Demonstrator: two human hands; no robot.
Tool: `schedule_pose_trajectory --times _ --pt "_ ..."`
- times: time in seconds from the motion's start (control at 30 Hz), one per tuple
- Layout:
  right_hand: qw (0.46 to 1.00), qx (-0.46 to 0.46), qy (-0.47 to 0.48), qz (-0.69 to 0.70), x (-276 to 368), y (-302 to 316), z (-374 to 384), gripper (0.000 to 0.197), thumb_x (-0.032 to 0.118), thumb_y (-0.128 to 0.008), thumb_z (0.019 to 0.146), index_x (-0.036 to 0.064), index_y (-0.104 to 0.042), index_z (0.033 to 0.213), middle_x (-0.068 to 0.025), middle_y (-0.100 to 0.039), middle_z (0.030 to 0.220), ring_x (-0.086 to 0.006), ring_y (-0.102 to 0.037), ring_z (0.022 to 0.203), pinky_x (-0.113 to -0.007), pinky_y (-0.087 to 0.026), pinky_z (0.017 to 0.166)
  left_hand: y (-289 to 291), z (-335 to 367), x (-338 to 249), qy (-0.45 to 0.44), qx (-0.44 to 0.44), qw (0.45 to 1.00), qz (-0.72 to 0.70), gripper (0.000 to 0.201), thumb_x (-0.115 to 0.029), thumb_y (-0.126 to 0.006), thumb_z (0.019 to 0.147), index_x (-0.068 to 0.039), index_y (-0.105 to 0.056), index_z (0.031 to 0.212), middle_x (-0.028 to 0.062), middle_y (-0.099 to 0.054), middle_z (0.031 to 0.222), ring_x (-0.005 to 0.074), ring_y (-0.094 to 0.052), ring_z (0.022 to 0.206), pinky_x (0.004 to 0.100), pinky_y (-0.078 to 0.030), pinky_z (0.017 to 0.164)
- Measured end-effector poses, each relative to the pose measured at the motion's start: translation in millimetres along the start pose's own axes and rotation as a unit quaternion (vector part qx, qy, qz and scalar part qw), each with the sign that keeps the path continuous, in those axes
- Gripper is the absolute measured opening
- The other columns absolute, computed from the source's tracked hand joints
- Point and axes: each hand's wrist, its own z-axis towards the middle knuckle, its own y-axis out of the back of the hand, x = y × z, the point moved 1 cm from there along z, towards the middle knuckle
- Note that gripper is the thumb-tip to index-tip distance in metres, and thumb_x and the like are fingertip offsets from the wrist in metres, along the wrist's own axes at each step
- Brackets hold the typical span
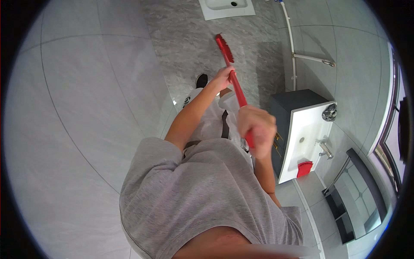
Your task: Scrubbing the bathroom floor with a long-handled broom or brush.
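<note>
Close to my chest, just beyond the hem of my grey T-shirt [202, 177], my right hand [257, 129] wraps the near end of a long red brush [238, 87]; its fingers look curled round the handle, though blur keeps me from telling how tightly. To the right of it stands a dark cabinet [297, 98] topped with a white washbasin [290, 138], a red cloth [304, 168] at its near end, a metal tap [326, 150] on its right side, and a crumpled dark bundle [329, 112] at its far corner. Farther out, my left hand [224, 78] closes round the shaft, fingers pressed together, near my black shoe [201, 81]. The brush slants away to the left, its bristled head far out above the grey floor [185, 47], short of a white squat pan [215, 15].
</note>
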Motion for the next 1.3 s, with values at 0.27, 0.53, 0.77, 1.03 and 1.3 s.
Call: schedule_pose_trajectory --times 0.27,0.53,0.77,1.03,1.3 --pt "0.997 -0.036 -0.004 0.075 58.0 -20.5 0.2 0.048 0.031 -0.041 0.093 0.0047 -0.041 0.053 -0.005 -0.044 0.051 -0.021 -0.042 0.047 -0.034 -0.033 0.05 -16.5 -69.1 -30.6 -0.099 -0.059 0.993 0.0 0.014 -0.017 -0.059 0.082 -0.005 -0.053 0.077 0.0062 -0.054 0.067 0.0143 -0.047 0.048 0.0276 -0.035 0.039" --pt "0.997 -0.013 -0.005 -0.071 39.0 -12.8 -40.4 0.04 0.024 -0.042 0.09 0.0044 -0.042 0.055 -0.0069 -0.043 0.053 -0.0218 -0.041 0.048 -0.034 -0.032 0.051 -64.5 -9.9 40.2 -0.022 -0.022 1.0 -0.001 0.014 -0.018 -0.06 0.081 -0.007 -0.052 0.083 0.0045 -0.054 0.068 0.016 -0.053 0.055 0.0307 -0.04 0.046" --pt "0.97 0.022 -0.075 -0.23 8.2 69.4 -101.8 0.015 0.008 -0.056 0.077 0.0007 -0.05 0.065 -0.0133 -0.049 0.062 -0.0325 -0.048 0.058 -0.04 -0.039 0.057 -127.9 66.7 170.2 0.167 0.231 0.948 -0.144 0.011 -0.013 -0.057 0.083 -0.006 -0.049 0.082 0.0044 -0.053 0.069 0.016 -0.054 0.054 0.0278 -0.041 0.049" --pt "0.969 0.109 -0.072 -0.209 1.3 152.1 -149.3 0.021 0.015 -0.072 0.069 0.0038 -0.055 0.069 -0.0102 -0.054 0.062 -0.0298 -0.056 0.062 -0.039 -0.045 0.062 -99.6 96.0 226.0 0.135 0.042 0.978 -0.153 0.004 -0.004 -0.052 0.085 -0.006 -0.049 0.084 0.0047 -0.055 0.073 0.0074 -0.053 0.053 0.0237 -0.042 0.045" --pt "0.996 0.055 0.042 0.055 8.2 245.7 -160.6 0.013 -0.001 -0.062 0.067 0.0019 -0.05 0.066 -0.0086 -0.052 0.064 -0.0229 -0.052 0.06 -0.034 -0.046 0.064 -98.4 44.5 190.8 -0.088 -0.193 0.97 -0.122 0.007 -0.004 -0.055 0.082 -0.005 -0.05 0.085 0.0071 -0.052 0.066 0.0201 -0.055 0.053 0.0333 -0.046 0.047"
